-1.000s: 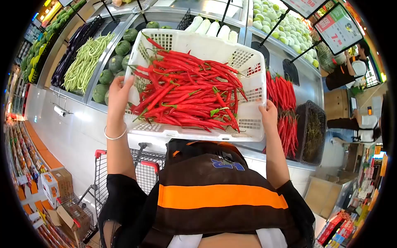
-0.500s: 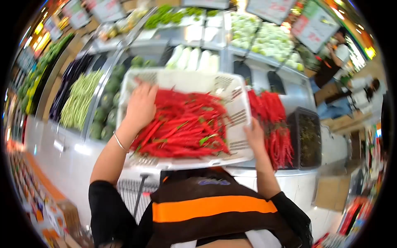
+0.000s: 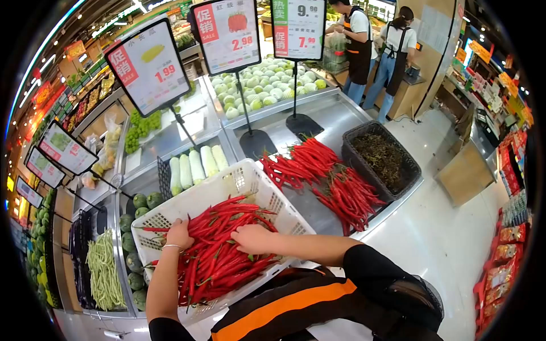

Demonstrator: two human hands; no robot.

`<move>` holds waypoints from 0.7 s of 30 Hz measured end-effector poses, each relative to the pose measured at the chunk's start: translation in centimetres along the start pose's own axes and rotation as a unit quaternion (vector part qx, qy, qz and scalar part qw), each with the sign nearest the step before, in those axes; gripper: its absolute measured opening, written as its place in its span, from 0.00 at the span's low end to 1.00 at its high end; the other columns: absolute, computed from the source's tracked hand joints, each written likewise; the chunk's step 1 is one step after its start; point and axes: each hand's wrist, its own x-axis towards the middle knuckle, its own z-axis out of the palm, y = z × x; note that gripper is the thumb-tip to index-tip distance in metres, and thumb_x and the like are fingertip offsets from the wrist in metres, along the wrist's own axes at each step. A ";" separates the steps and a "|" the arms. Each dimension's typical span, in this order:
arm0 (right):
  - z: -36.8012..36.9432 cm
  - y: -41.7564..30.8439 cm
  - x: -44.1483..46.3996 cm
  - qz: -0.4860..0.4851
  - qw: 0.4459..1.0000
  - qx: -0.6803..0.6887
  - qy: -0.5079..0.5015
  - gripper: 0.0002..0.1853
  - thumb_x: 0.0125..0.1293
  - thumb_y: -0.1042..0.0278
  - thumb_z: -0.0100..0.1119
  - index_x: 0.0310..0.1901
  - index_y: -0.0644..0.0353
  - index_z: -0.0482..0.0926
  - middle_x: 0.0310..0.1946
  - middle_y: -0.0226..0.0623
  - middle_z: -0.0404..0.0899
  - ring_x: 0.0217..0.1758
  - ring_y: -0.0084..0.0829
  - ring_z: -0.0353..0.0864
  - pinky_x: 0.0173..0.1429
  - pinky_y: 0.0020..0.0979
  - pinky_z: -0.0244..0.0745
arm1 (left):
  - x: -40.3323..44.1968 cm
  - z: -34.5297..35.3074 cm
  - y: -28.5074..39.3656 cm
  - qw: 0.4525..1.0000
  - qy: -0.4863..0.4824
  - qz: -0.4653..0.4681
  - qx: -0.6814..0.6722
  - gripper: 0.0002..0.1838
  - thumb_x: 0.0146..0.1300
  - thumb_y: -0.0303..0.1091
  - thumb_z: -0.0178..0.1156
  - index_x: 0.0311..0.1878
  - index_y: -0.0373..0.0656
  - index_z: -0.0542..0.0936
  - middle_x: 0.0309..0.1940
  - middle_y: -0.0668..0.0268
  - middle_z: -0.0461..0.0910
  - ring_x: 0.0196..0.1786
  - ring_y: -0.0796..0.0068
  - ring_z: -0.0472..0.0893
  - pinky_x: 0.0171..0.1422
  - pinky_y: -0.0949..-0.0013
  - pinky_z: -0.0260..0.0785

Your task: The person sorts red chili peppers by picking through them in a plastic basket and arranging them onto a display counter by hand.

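Because the white plastic crate [image 3: 185,203] seems braced between steel counter [image 3: 343,113] and apron [image 3: 287,306], left hand [image 3: 180,234] and right hand [image 3: 254,238] reach into red chilies [image 3: 211,267], fingers curled; can't tell if gripping.

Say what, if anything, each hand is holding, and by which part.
The left hand and right hand are among the red peppers in the crate; whether either grips any, and where, cannot be told.
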 end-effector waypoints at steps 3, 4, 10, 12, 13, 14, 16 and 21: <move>0.9 0.4 1.1 -0.024 1.000 -0.002 -0.020 0.14 0.56 0.58 0.56 0.37 0.61 0.74 0.32 0.45 0.75 0.38 0.45 0.77 0.40 0.43 0.73 | 0.0 0.0 0.1 0.997 0.035 -0.054 -0.048 0.25 0.38 0.37 0.62 0.44 0.40 0.76 0.43 0.48 0.75 0.47 0.49 0.75 0.55 0.57 0.68; 1.8 0.7 1.2 -0.036 0.999 0.003 0.004 0.13 0.57 0.58 0.55 0.36 0.59 0.75 0.32 0.44 0.75 0.39 0.44 0.77 0.41 0.43 0.73 | 0.0 0.3 0.0 0.997 0.033 -0.042 -0.050 0.23 0.38 0.37 0.61 0.42 0.40 0.78 0.42 0.47 0.76 0.47 0.49 0.76 0.55 0.57 0.68; 0.4 2.7 0.5 -0.036 0.916 0.345 0.200 0.08 0.65 0.68 0.46 0.39 0.64 0.72 0.33 0.41 0.76 0.35 0.35 0.77 0.41 0.34 0.72 | -1.6 -4.8 3.1 0.988 -0.116 -0.098 0.009 0.23 0.45 0.42 0.58 0.46 0.43 0.79 0.46 0.52 0.76 0.52 0.56 0.75 0.57 0.52 0.67; -1.7 1.9 0.5 0.059 0.733 0.651 0.185 0.08 0.67 0.66 0.46 0.39 0.60 0.72 0.31 0.31 0.73 0.31 0.26 0.73 0.39 0.28 0.70 | -0.8 -0.7 2.2 0.991 -0.005 -0.052 0.125 0.27 0.43 0.44 0.62 0.48 0.42 0.78 0.49 0.55 0.75 0.54 0.60 0.74 0.62 0.35 0.50; -2.1 2.1 0.5 0.059 0.630 0.746 0.206 0.08 0.67 0.65 0.47 0.39 0.58 0.72 0.30 0.27 0.72 0.29 0.23 0.71 0.38 0.26 0.69 | -1.0 -1.2 2.2 0.995 -0.056 -0.044 0.076 0.27 0.42 0.44 0.63 0.47 0.42 0.78 0.52 0.54 0.73 0.53 0.58 0.74 0.63 0.31 0.45; -2.4 2.8 0.5 0.083 0.588 0.779 0.202 0.08 0.67 0.63 0.47 0.37 0.56 0.72 0.29 0.26 0.70 0.27 0.21 0.68 0.36 0.24 0.67 | -0.5 -0.4 1.7 0.995 -0.084 -0.050 0.030 0.28 0.41 0.46 0.64 0.47 0.42 0.78 0.53 0.54 0.72 0.53 0.57 0.74 0.63 0.40 0.54; -4.1 3.4 1.0 0.121 0.545 0.803 0.208 0.09 0.67 0.59 0.48 0.34 0.54 0.71 0.26 0.24 0.67 0.23 0.17 0.62 0.32 0.22 0.62 | -0.9 0.4 0.6 0.999 -0.029 -0.039 -0.004 0.32 0.40 0.47 0.65 0.50 0.41 0.75 0.50 0.54 0.74 0.52 0.56 0.74 0.61 0.47 0.59; -6.3 3.0 1.8 0.044 0.549 0.809 0.206 0.16 0.69 0.52 0.44 0.28 0.52 0.69 0.18 0.21 0.59 0.18 0.16 0.55 0.27 0.20 0.54 | -1.5 1.2 0.4 0.995 0.079 -0.023 -0.048 0.36 0.38 0.47 0.67 0.54 0.42 0.73 0.46 0.53 0.75 0.50 0.54 0.74 0.56 0.61 0.67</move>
